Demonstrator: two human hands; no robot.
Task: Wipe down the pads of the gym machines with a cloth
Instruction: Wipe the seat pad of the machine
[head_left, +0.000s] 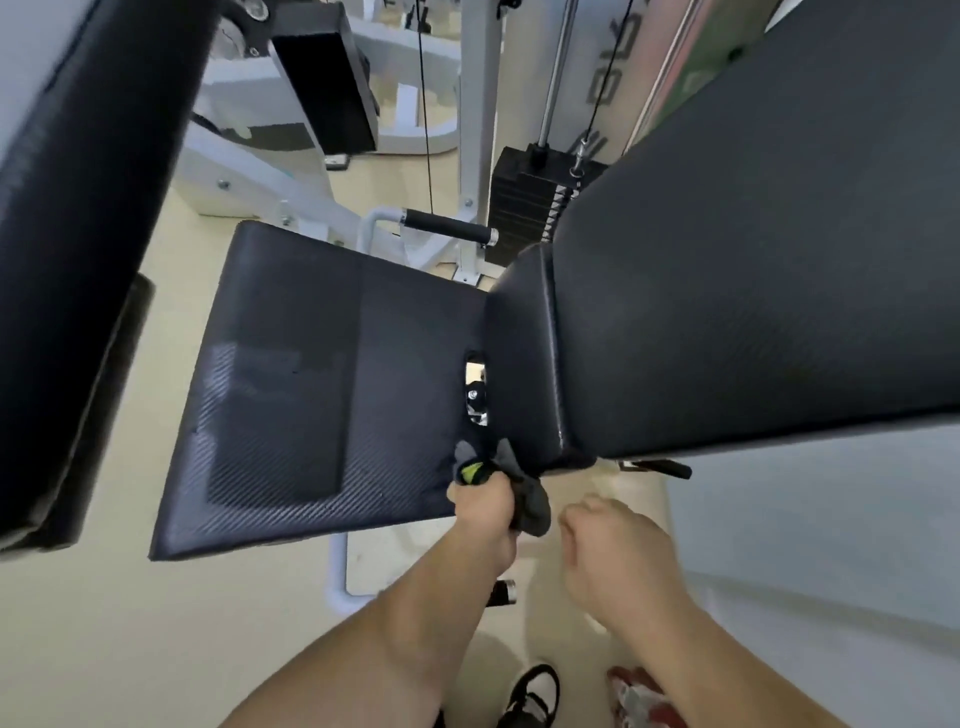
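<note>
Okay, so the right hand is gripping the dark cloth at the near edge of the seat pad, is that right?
Not quite. It is the left hand that grips the dark cloth at the near edge of the seat pad. The right hand is beside it, loosely curled and holding nothing. The head view shows this.

Bright, even light fills the room, soft, with no hard shadows; the pale floor (130, 623) looks nearly washed out. Left of the left grip (483, 506) the seat pad (291, 395) carries a dull sheen that brings out its weave. The cloth (532, 506) in that grip reads as a dark lump. Far to its left a black pad (78, 208) is smeared, and the right grip (608, 551) looks soft. Edges bow outward.
</note>
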